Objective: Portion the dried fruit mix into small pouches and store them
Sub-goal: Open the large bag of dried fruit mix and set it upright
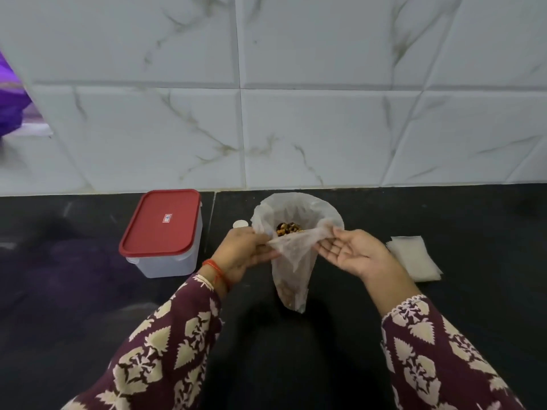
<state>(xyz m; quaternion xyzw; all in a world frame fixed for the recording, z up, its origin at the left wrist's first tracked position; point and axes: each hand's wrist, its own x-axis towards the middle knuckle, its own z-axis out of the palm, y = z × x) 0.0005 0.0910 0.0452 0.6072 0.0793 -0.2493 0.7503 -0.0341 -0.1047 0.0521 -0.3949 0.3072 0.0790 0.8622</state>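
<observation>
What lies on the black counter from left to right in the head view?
Red-lidded container → small white cap → left hand → bag of dried fruit mix → right hand → stack of empty pouches.

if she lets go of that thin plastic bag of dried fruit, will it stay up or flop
Probably flops: the plastic bag looks thin and crumpled, held open by the left hand and right hand. The dried fruit mix inside may steady its base somewhat, but the narrow bottom could tip.
</observation>
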